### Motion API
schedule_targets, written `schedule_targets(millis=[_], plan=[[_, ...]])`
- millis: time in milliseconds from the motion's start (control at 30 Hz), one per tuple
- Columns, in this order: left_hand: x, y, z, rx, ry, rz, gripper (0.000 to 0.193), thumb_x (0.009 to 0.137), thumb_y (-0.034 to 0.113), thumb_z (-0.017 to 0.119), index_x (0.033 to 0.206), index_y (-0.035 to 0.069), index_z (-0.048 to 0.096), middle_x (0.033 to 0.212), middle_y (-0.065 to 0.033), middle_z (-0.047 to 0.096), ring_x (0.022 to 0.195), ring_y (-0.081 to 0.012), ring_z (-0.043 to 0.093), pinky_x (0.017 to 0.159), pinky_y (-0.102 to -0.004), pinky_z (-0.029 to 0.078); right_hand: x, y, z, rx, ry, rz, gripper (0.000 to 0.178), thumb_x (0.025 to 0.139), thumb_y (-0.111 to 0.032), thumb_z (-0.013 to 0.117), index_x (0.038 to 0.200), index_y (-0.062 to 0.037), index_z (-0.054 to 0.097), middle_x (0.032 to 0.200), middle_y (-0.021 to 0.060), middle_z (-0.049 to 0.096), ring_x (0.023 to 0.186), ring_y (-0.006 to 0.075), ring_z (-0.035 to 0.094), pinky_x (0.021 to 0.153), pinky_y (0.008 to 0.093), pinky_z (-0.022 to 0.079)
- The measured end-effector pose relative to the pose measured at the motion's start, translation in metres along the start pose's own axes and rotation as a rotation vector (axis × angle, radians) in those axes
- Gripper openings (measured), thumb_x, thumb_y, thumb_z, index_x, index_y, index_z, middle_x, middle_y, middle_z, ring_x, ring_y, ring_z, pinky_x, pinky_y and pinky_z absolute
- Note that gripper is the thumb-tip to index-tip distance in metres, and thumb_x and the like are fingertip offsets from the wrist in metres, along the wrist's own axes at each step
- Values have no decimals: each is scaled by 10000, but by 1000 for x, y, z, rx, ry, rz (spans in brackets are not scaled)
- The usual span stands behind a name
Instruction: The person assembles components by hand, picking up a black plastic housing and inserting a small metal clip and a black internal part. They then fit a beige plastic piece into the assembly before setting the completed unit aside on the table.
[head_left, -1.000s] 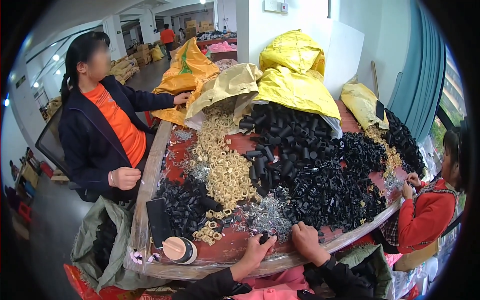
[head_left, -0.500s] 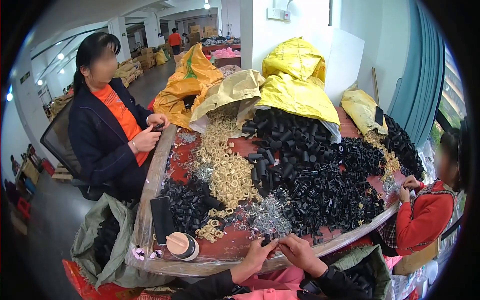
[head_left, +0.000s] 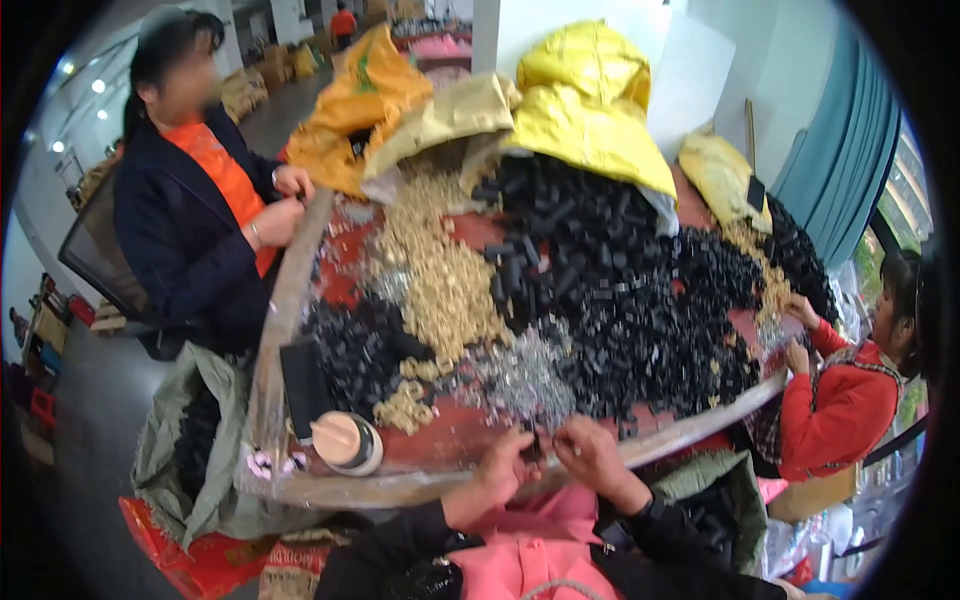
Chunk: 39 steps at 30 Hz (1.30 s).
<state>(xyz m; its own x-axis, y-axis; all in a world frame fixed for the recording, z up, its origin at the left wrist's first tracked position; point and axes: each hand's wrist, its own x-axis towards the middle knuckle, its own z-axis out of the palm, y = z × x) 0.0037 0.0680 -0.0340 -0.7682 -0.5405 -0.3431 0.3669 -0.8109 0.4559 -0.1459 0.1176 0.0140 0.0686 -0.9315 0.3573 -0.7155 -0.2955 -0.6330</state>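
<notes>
At the near edge of the bench, left-hand fingers pinch a small black part.
Likely light, stiff, best held by its sides; right hand curls beside it, grip unclear.

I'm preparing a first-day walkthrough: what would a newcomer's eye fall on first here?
Probably the large bright yellow sack at the back of the red-topped table, with black tube-shaped parts heaped in front of it. Left of those, a heap of tan ring-shaped parts stands out. At the near edge, the person's bare left hand holds a small dark part, blurred, close to the bare right hand.
</notes>
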Motion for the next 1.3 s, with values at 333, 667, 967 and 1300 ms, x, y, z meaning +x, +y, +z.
schedule_targets(millis=[333, 667, 967, 1300], plan=[[-3, 19, -13, 116, -24, 24, 233, 839, 188, 491, 1016, 38, 518, 892, -31, 581, 710, -81, 558, 564, -179, 469, 8, 11, 4, -50, 42, -54, 193, 589, 29, 616, 755, -46, 552, 819, 79, 503, 792, 242, 475, 681, 311, 369], [-9, 9, -11, 146, -9, -28, 270, 870, 192, 435, 1047, -1, 503, 896, -43, 574, 748, -97, 557, 638, -197, 465, 2, 12, 18, -79, -27, -147, 179, 565, 14, 631, 709, -60, 554, 933, 65, 509, 933, 264, 455, 766, 346, 337], [-15, 2, -13, 344, -10, -41, 273, 859, 154, 459, 1058, -28, 498, 911, -52, 566, 786, -106, 557, 673, -209, 465, 4, 8, 16, -62, -186, -96, 164, 527, -28, 635, 657, -63, 542, 958, 44, 501, 994, 260, 409, 796, 392, 302], [-15, 7, -23, 282, 41, -68, 248, 843, 142, 486, 1032, -17, 513, 904, -58, 569, 783, -114, 563, 672, -209, 466, 5, 14, 32, -56, -131, -81, 109, 562, -92, 636, 634, -91, 554, 908, 11, 501, 966, 231, 415, 784, 367, 309]])
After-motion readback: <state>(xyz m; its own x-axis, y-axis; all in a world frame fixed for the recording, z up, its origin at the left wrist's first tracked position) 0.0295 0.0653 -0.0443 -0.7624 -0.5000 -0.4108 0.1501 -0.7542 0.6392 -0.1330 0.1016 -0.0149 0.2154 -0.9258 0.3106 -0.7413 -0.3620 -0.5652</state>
